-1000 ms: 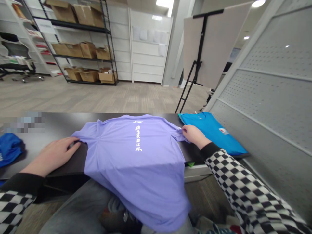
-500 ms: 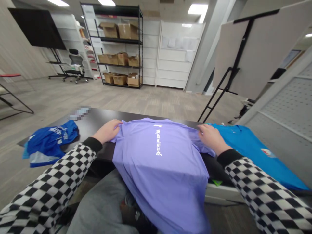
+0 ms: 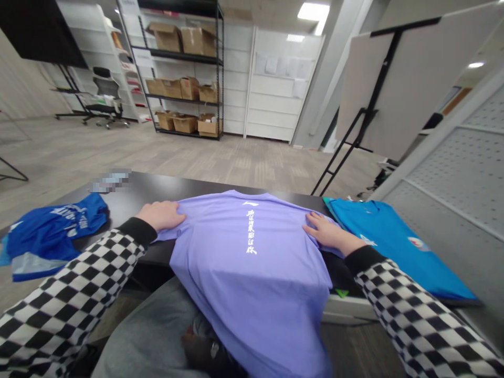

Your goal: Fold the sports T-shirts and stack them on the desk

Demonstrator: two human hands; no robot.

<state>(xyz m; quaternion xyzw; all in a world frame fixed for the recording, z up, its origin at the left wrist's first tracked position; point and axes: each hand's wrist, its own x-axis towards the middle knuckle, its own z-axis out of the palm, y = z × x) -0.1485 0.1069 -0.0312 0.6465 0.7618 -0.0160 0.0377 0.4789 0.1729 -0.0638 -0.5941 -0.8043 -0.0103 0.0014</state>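
Observation:
A lavender T-shirt [image 3: 220,247] lies spread with its collar toward the far side, a column of white characters down its middle. Its upper part rests on the dark table [image 3: 157,185], while the lower part drapes over the near edge toward my lap. My left hand [image 3: 160,215] lies on the left sleeve, thumb apart from the fingers. On the right sleeve, my right hand [image 3: 328,232] rests flat with fingers spread. Part of each sleeve is hidden under the hands.
A crumpled blue garment [image 3: 51,226] lies at the table's left end, near a blurred-out item [image 3: 110,181]. Flat bright-blue shirts [image 3: 394,241] lie at the right. A whiteboard stand [image 3: 354,136] and a perforated panel [image 3: 460,163] stand beyond.
Both hands have gone from gripping the sleeves to lying on them. The right fingers have spread and moved inward over the fabric. The sleeves lie flatter, and the view has shifted slightly right.

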